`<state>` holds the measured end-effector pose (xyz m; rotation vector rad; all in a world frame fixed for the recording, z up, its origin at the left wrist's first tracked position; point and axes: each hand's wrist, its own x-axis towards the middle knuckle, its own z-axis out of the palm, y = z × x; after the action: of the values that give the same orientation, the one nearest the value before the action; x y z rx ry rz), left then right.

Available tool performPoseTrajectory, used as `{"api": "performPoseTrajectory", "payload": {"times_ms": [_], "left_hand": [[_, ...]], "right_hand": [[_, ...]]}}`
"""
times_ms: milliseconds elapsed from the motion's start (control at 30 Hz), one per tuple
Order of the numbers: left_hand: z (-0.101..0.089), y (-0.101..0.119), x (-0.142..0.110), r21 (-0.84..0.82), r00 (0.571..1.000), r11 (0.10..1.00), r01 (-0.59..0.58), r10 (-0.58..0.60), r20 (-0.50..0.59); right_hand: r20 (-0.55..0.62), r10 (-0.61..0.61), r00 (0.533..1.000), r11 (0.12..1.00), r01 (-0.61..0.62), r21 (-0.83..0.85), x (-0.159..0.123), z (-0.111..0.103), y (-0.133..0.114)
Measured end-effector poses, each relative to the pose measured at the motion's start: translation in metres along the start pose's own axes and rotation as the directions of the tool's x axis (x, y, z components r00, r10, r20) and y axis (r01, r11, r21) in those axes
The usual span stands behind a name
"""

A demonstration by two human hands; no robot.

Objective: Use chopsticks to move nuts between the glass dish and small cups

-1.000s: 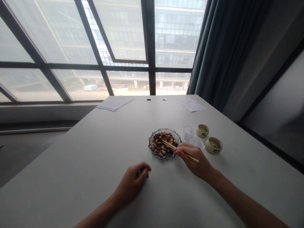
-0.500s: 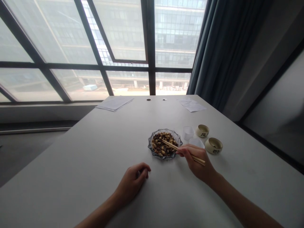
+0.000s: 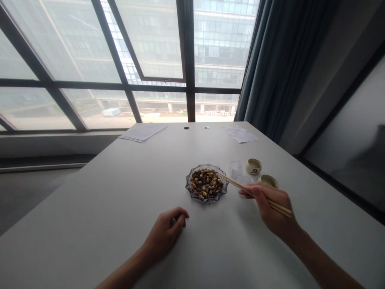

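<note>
My right hand (image 3: 275, 208) grips a pair of wooden chopsticks (image 3: 233, 182), their tips over the right edge of a scalloped glass dish (image 3: 188, 188). Whether the tips pinch anything is too small to tell. A mix of peanuts and dark seeds (image 3: 206, 185) fills the dish. My left hand (image 3: 168, 228) rests on the table with loosely curled fingers, closed and holding nothing, just in front of the dish. Beyond the right hand are two clear plastic cups (image 3: 236, 168), the nearer one partly hidden by the hand.
Two small ceramic cups stand to the right, one (image 3: 253, 166) with a dark character and a nearer one (image 3: 269, 181) partly covered by my hand. Papers lie at the far left (image 3: 142, 132) and far right (image 3: 241, 134) of the white table (image 3: 120, 192). Windows and a curtain (image 3: 270, 60) are behind.
My right hand has moved right with the chopsticks, drawing their tips from the middle of the nuts to the dish's right edge. My left hand stays in place.
</note>
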<state>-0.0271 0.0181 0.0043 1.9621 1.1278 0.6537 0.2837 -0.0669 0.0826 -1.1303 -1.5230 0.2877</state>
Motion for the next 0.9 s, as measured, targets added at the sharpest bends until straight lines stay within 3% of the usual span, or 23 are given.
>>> {"api": "performPoseTrajectory", "payload": {"times_ms": [133, 233, 300, 400, 467, 567, 900], "left_hand": [[0.0, 0.0, 0.0, -0.001, 1.0, 1.0, 0.006, -0.006, 0.007], [-0.001, 0.0, 0.001, 0.008, 1.0, 1.0, 0.004, -0.004, 0.006], [-0.001, 0.001, 0.002, 0.014, 1.0, 1.0, -0.001, 0.001, 0.007], [-0.002, 0.003, 0.002, 0.029, 1.0, 1.0, -0.004, 0.004, 0.006], [-0.003, 0.003, 0.002, 0.036, 1.0, 0.999, -0.005, 0.005, 0.006], [-0.003, 0.002, 0.002, 0.046, 1.0, 0.999, -0.009, 0.008, 0.006], [-0.004, 0.001, 0.004, 0.057, 1.0, 0.998, -0.026, 0.026, 0.006]], "right_hand": [[-0.143, -0.026, 0.989, 0.988, 0.004, -0.153, -0.018, -0.041, -0.02], [-0.309, 0.042, 0.95, 0.951, -0.133, -0.278, -0.036, -0.07, -0.03], [-0.441, 0.15, 0.885, 0.915, -0.293, -0.277, -0.05, -0.085, -0.026], [-0.603, 0.345, 0.72, 0.882, -0.467, -0.053, -0.07, -0.102, -0.003], [-0.622, 0.446, 0.643, 0.868, -0.48, 0.126, -0.08, -0.11, 0.016], [-0.622, 0.521, 0.585, 0.843, -0.468, 0.266, -0.088, -0.117, 0.034], [-0.646, 0.55, 0.529, 0.83, -0.427, 0.358, -0.096, -0.119, 0.044]]}}
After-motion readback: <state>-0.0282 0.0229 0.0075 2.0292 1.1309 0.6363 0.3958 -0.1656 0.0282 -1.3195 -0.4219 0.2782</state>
